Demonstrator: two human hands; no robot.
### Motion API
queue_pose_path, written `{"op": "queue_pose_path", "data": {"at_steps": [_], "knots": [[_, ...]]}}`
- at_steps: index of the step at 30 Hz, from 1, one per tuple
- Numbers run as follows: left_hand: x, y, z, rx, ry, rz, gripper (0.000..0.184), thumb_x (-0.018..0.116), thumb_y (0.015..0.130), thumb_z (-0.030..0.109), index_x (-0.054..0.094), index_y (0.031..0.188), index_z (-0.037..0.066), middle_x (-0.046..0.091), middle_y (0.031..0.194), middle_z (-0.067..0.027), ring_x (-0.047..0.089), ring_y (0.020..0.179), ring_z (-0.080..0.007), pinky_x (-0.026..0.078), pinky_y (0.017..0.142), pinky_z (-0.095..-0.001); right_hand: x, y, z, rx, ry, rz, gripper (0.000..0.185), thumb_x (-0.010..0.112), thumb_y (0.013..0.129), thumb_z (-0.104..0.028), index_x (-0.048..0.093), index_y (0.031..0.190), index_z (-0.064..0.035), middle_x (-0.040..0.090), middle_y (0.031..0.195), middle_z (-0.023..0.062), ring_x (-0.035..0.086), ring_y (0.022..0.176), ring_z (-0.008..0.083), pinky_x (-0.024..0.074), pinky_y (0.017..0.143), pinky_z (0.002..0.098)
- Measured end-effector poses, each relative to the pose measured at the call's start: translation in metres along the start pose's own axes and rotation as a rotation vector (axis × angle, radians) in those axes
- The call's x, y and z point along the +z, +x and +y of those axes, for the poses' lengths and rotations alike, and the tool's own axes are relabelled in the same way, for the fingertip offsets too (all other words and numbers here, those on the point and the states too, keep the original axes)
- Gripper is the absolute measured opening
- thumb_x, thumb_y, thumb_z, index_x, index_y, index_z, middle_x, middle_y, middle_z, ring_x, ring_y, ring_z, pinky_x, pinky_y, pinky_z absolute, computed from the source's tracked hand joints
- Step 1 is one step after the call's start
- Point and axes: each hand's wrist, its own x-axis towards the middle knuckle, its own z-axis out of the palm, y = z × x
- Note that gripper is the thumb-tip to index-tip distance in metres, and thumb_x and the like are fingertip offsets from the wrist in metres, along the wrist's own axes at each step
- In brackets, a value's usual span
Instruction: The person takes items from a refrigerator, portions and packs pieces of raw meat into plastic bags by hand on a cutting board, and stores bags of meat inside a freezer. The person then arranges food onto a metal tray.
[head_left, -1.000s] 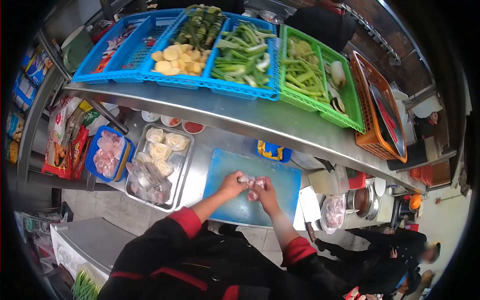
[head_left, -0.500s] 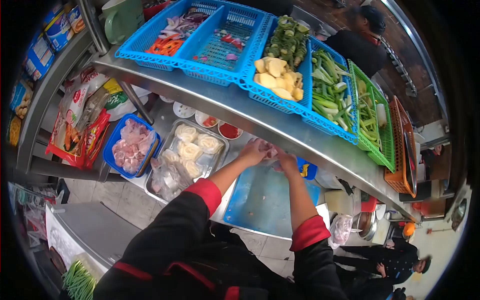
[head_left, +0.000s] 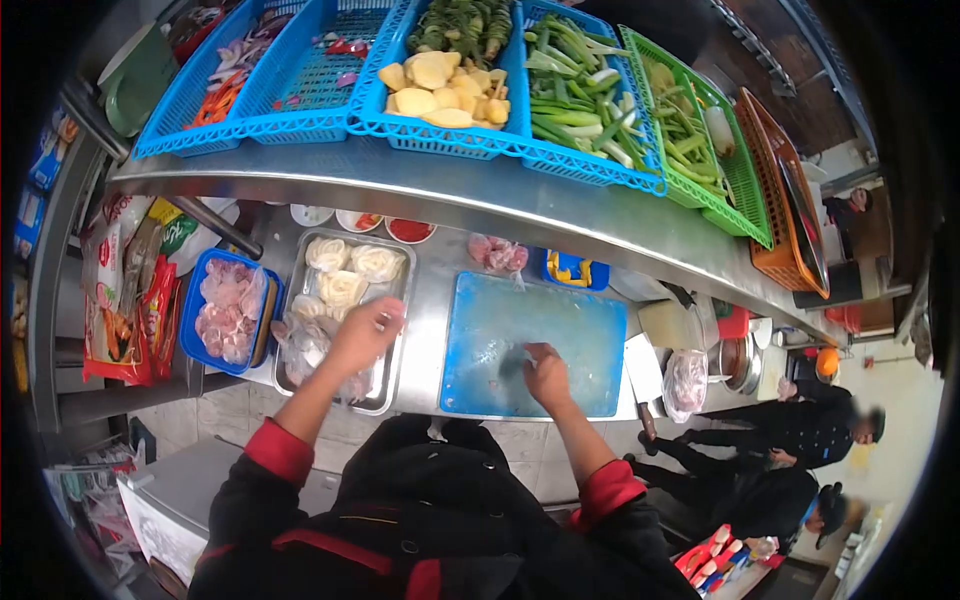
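My left hand hovers over the right side of a metal tray, its fingers loosely bent with nothing visible in them. Coiled pale dough and a clear plastic bag with meat-like contents lie in that tray. Above the blue cutting board is my right hand, fingers curled in. A dark patch shows by its fingertips; whether it holds anything is hidden. Behind the board sits a bundle of pink raw meat, apart from both hands.
A cleaver lies right of the board. Left of the tray stands a blue tub of raw meat. A steel shelf overhangs the counter's back, bearing vegetable baskets. Two people stand at the right.
Both hands have come away from the raw meat at the back of the counter. My left hand moved left toward the tray, my right hand nearer over the board. The view has shifted.
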Motion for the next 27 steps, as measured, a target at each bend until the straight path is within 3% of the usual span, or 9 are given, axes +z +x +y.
{"op": "queue_pose_path", "data": {"at_steps": [2,6,8,12,13,19,21,23,27], "knots": [[0.034,-0.008,0.004,0.018,0.07,-0.107,0.024,0.07,0.088,0.018,0.067,0.107,0.005,0.071,0.095,-0.0092,0.069,0.078,-0.0218,0.054,0.072,-0.0333,0.013,0.002,-0.017,-0.154,-0.106,0.063,0.035,0.062,0.079,-0.005,0.068,0.113,-0.0078,0.067,0.112,0.0164,0.064,0.103,0.0353,0.0532,0.091,0.0403],[0.113,-0.025,-0.009,0.227,0.347,-0.253,0.023,0.069,0.084,0.021,0.069,0.104,0.009,0.068,0.1,-0.0085,0.068,0.09,-0.0272,0.056,0.074,-0.0417,0.04,0.007,-0.019,-0.098,-0.238,0.048,0.032,0.061,0.08,-0.006,0.067,0.111,-0.0083,0.066,0.112,0.0162,0.061,0.106,0.0355,0.052,0.092,0.0416],[0.153,-0.031,-0.012,0.311,0.411,-0.239,0.022,0.069,0.083,0.021,0.069,0.101,0.008,0.067,0.101,-0.009,0.066,0.094,-0.0278,0.056,0.075,-0.0421,0.042,0.007,-0.019,-0.109,-0.229,-0.022,0.028,0.064,0.079,-0.009,0.064,0.106,-0.0025,0.063,0.109,0.0146,0.06,0.105,0.0342,0.0516,0.092,0.0413],[0.205,-0.026,-0.021,0.444,0.583,-0.239,0.016,0.067,0.079,0.018,0.067,0.089,0.004,0.063,0.1,-0.0111,0.063,0.101,-0.0292,0.058,0.075,-0.0424,0.039,0.011,-0.023,-0.137,-0.278,-0.082,0.021,0.063,0.078,-0.01,0.063,0.098,-0.0042,0.062,0.101,0.0145,0.061,0.102,0.032,0.0537,0.087,0.0402],[0.214,-0.025,-0.025,0.478,0.623,-0.158,0.011,0.063,0.079,0.014,0.065,0.082,0.004,0.062,0.097,-0.0117,0.063,0.098,-0.0288,0.058,0.074,-0.0416,0.041,0.014,-0.022,-0.14,-0.31,-0.083,0.019,0.062,0.078,-0.011,0.063,0.096,-0.0044,0.062,0.099,0.0147,0.061,0.101,0.0324,0.0541,0.085,0.0402],[0.214,-0.024,-0.028,0.5,0.647,-0.266,0.012,0.062,0.078,0.014,0.068,0.084,0.006,0.063,0.094,-0.0106,0.065,0.095,-0.0299,0.058,0.074,-0.0417,0.022,0.017,0.003,-0.133,-0.259,-0.024,0.015,0.059,0.079,-0.008,0.063,0.093,-0.0048,0.064,0.09,0.0172,0.063,0.091,0.0354,0.0545,0.079,0.0438],[0.216,-0.028,-0.029,0.486,0.643,-0.267,0.012,0.061,0.078,0.014,0.068,0.084,0.006,0.063,0.094,-0.0112,0.065,0.095,-0.0298,0.058,0.073,-0.0422,-0.01,0.003,0.028,0.001,-0.009,0.248,0.012,0.062,0.08,-0.008,0.067,0.091,-0.0058,0.064,0.086,0.0191,0.064,0.078,0.0379,0.0535,0.072,0.0454],[0.218,-0.032,-0.031,0.471,0.646,-0.272,0.012,0.06,0.079,0.013,0.069,0.083,0.006,0.064,0.094,-0.0119,0.065,0.095,-0.0296,0.058,0.072,-0.0426,-0.036,-0.017,0.06,0.005,-0.129,0.133,0.012,0.062,0.081,-0.005,0.071,0.089,-0.0072,0.067,0.088,0.0183,0.066,0.079,0.0382,0.054,0.073,0.0448],[0.228,-0.032,-0.032,0.367,0.661,-0.263,0.013,0.058,0.081,0.013,0.068,0.083,0.005,0.066,0.091,-0.0148,0.068,0.086,-0.0327,0.058,0.071,-0.045,-0.042,-0.047,0.092,0.044,-0.004,0.117,0.014,0.061,0.083,-0.006,0.072,0.091,-0.0057,0.068,0.092,0.017,0.067,0.082,0.0385,0.0546,0.074,0.0443]]}}
